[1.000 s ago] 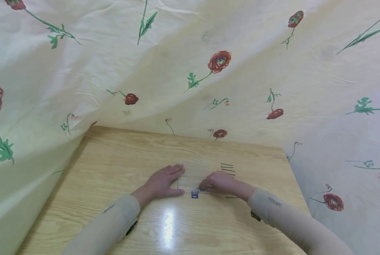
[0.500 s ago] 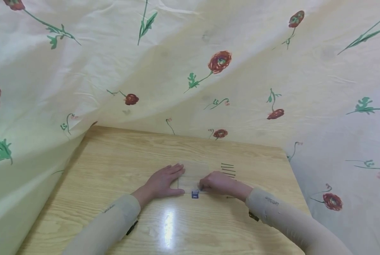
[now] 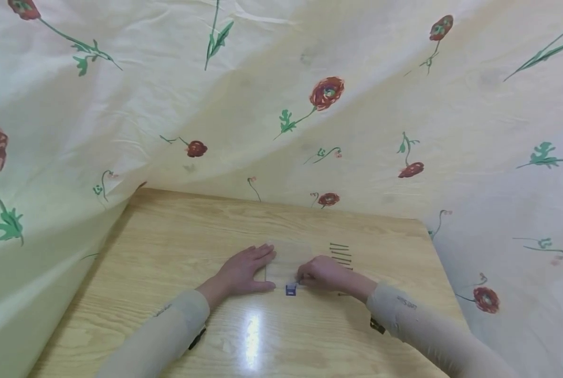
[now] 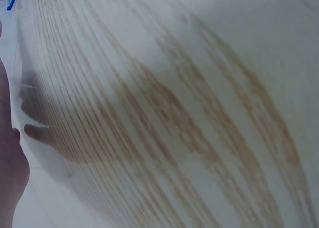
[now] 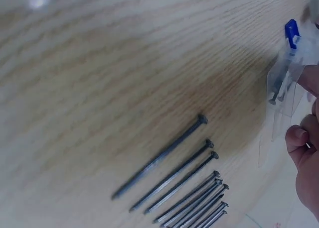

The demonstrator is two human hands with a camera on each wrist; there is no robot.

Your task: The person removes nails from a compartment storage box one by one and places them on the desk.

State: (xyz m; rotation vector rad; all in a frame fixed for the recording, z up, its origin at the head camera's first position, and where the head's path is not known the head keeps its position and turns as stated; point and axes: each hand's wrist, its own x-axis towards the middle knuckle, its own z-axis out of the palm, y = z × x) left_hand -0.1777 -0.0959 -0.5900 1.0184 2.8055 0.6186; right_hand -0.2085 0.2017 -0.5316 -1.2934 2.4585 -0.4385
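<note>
A clear plastic box [image 3: 283,262] with a blue clasp [image 3: 290,290] at its front lies on the wooden table. My left hand [image 3: 241,270] rests against the box's left side, fingers straight and thumb spread toward its front edge. At the front right corner, my right hand [image 3: 326,272] has curled fingers, with the fingertips at the box. In the right wrist view, small nails [image 5: 275,96] show through the clear wall beside the fingertips; the fingers seem to pinch one, though the contact is partly hidden. Only an edge of the left hand [image 4: 9,163] enters the left wrist view.
Several loose nails [image 5: 169,168] lie in a row on the table, right of the box and partly under the right forearm. A floral cloth [image 3: 262,105] hangs behind and along both sides of the wooden table [image 3: 191,215].
The left hand has kept its place by the box. The right hand stays at the front right corner with only slight movement; the dark nail seen at its fingertips earlier is less visible now.
</note>
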